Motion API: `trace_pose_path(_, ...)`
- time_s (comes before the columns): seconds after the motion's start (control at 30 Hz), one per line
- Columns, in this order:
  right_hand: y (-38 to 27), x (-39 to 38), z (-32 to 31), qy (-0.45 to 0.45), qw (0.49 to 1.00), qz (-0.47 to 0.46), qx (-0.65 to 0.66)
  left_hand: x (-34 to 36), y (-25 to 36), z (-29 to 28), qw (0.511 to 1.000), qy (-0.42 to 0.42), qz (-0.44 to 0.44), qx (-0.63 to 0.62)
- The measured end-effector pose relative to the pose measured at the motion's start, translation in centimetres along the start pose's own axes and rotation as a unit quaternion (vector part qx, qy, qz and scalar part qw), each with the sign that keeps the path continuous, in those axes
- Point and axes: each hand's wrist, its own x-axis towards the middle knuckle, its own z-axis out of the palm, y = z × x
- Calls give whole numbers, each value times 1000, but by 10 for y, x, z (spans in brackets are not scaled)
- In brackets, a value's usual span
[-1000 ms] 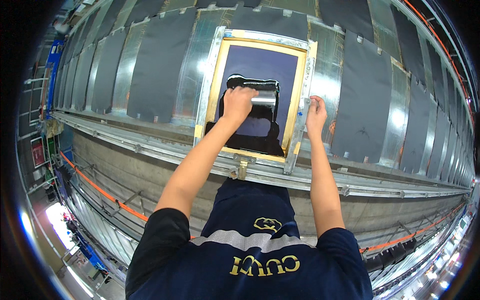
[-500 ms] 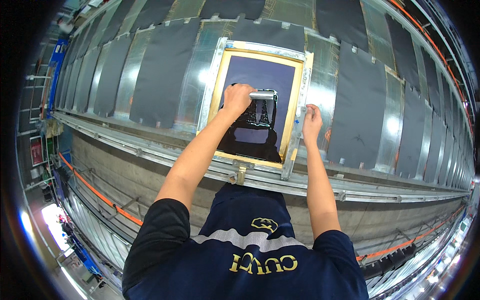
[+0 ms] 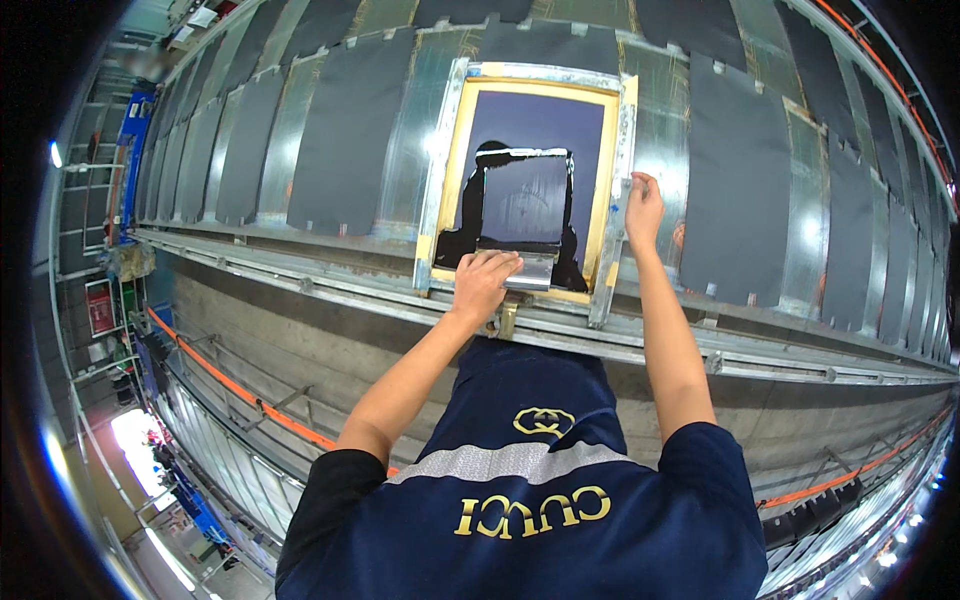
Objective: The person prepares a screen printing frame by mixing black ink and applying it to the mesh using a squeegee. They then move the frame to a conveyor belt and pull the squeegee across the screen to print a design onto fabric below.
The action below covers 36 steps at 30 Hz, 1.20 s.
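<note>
A screen-printing frame (image 3: 612, 150) with yellow tape along its inner edges and metal rails around it lies ahead of me. Its dark purple mesh (image 3: 540, 112) carries black ink (image 3: 467, 225) around a greyish rectangle. At the near end of the mesh, my left hand (image 3: 484, 282) is closed over the left part of a silvery squeegee (image 3: 533, 270). The fingers hide much of the squeegee's left end. My right hand (image 3: 645, 212) has its fingers curled in at the outer edge of the right-hand rail, gripping there; the fingertips are partly hidden.
A long table (image 3: 400, 130) runs left and right, with dark grey fabric panels (image 3: 738, 170) between bare shiny strips. A metal rail (image 3: 350, 296) follows its near edge. Behind me are a concrete floor (image 3: 300, 320) and an orange line (image 3: 235, 385).
My left hand has drawn the squeegee toward me, from the middle of the mesh to its near end. The greyish rectangle now shows uncovered. My right hand stays at the frame's right rail.
</note>
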Motion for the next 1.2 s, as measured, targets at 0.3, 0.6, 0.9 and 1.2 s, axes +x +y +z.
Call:
trace_pose_path(0.3, 3, -46, -40, 69, 995, -72, -31, -73, 24, -8, 999, -36, -6, 3)
trace_pose_path(0.6, -79, -171, -79, -223, 924, -311, -18, -24, 23, -53, 915, 64, -313, -247)
trace_pose_path(0.9, -98, -175, 14, -266, 844, -444, -138, 27, 38, -11, 553, 189, -590, -557)
trace_pose_path(1.2, -114, -150, -4, -201, 873, -431, -105, 2, 31, -36, 640, 118, -534, -540)
